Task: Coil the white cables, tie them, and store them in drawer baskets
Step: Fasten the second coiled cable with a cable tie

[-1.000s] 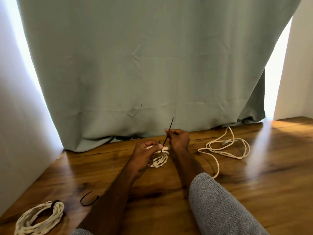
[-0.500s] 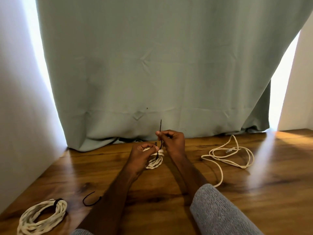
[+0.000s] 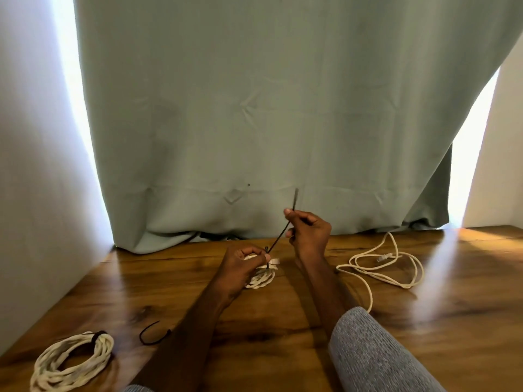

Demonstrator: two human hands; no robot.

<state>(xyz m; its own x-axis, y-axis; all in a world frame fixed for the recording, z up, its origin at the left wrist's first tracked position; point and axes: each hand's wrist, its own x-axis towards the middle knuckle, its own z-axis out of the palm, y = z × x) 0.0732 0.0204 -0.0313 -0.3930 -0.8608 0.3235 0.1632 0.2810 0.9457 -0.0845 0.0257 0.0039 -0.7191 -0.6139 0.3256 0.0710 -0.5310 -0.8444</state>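
Left hand [image 3: 243,264] grips the small coil [image 3: 261,275] against the table [image 3: 424,321], thumb and fingers pinched at the head of the black tie [image 3: 278,236]. Right hand [image 3: 310,232] is clenched on the tie's tail, thumb and forefinger pinching it. The free end stands above the fist, in front of the curtain [image 3: 254,108].

Change over the last second: the right hand has risen and drawn away from the left, and a longer run of tie now shows taut between the two hands. A second ago the hands were nearly touching. Judgement: the tie is being cinched through its head, and the loop round the coil is closing. How tight it sits cannot be told; the left hand hides the loop.

Task status, as judged:
- A larger coil [image 3: 72,360] lies at near left, already bound with a dark band.
- A spare tie [image 3: 152,335] lies just beside it, unused.
- A loose cable [image 3: 379,267] lies at right, well apart from the hands, neither coiled nor tied.
- No drawer baskets are in view; storage is not yet begun.

Tying of the second coil is nearly done.
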